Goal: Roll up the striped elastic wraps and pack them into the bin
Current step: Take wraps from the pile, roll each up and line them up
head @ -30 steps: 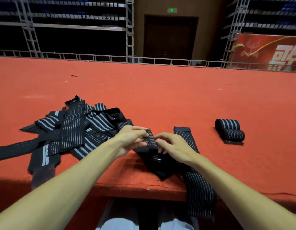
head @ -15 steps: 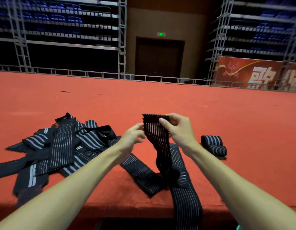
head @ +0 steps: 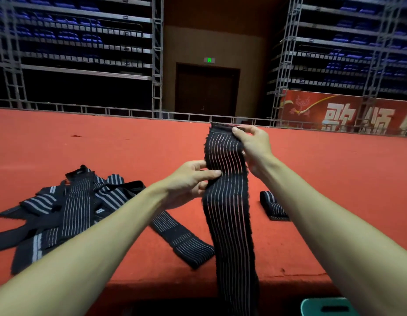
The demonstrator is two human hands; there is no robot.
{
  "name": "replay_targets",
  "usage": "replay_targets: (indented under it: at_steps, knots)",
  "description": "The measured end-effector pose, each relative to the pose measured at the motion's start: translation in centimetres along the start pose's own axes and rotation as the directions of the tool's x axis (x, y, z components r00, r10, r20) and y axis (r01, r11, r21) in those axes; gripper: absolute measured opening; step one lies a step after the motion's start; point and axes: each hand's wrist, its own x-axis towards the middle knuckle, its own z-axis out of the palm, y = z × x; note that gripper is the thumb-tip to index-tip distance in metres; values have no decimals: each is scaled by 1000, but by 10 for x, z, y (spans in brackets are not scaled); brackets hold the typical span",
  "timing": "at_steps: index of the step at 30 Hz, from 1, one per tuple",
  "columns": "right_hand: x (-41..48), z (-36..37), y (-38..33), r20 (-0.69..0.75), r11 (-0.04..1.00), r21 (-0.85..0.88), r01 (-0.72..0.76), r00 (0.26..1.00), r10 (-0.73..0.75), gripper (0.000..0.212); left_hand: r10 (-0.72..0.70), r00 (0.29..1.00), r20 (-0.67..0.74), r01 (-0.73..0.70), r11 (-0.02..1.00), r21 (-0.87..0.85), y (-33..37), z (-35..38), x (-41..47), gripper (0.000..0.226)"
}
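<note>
Two hands on one wrap [head: 225,201], hoisted upright over the tabletop [head: 334,174]. Pinched at the top hem by the right hand [head: 253,145], fingers [head: 237,133] curled over the edge, up high. Gripped lower down by the left hand [head: 186,183], fingers [head: 211,173] pinching the left edge of the fabric. Held flat between the two grips, pale stripes running lengthwise. Hanging from there straight down, past the near edge of the tabletop and out of shot at the bottom. Not yet rolled, top to tail. Over on the left, a tangled pile [head: 77,201] of more black striped wraps, heaped on the red surface. Trailing out of it toward the near edge, one flat strip [head: 182,241], lying just left of the hanging wrap. Off to the right of the wrap, two finished rolls [head: 272,205], down on the tabletop and touching each other. Down in the bottom right corner, below the tabletop, a sliver of teal bin [head: 328,305], contents out of view.
</note>
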Motion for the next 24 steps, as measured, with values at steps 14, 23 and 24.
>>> replay_targets:
  at_steps: [14, 23, 24]
  knots:
    - [45, -6, 158, 195, 810, -583, -71, 955, 224, 17, -210, 942, -261, 279, 924, 261, -125, -50, 29, 21]
    - [89, 11, 254, 179, 732, -678, -67, 951, 252, 9, -44, 894, -446, 368, 639, 676, -184, -93, 66, 51]
    - [92, 13, 263, 188, 719, -692, -57, 948, 257, 11, -31, 893, -450, 366, 634, 682, -189, -95, 67, 57]
